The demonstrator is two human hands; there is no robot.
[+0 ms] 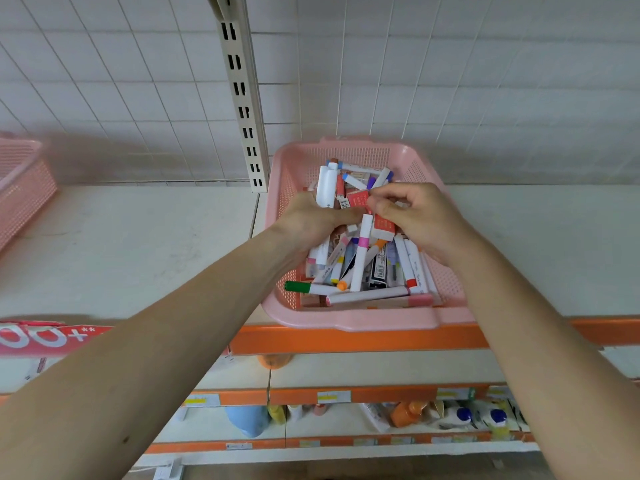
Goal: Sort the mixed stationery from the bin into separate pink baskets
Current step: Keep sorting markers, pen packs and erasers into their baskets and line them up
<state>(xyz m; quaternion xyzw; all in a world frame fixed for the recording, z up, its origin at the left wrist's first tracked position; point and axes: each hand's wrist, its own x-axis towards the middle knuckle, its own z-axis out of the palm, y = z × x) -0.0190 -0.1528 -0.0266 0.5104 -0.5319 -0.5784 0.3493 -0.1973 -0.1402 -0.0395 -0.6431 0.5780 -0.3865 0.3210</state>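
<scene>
A pink perforated basket stands on the white shelf, full of mixed stationery: several white markers with coloured caps, a green-capped marker and red-and-white erasers. Both hands are inside it. My left hand grips a bunch of items, among them a white tube and a red eraser box. My right hand has its fingers curled and pinches a red-and-white eraser beside a pink-banded marker.
A second pink basket sits at the far left of the same shelf. A slotted metal upright rises behind, against a wire-grid back wall. The shelf has an orange front edge; lower shelves hold bottles.
</scene>
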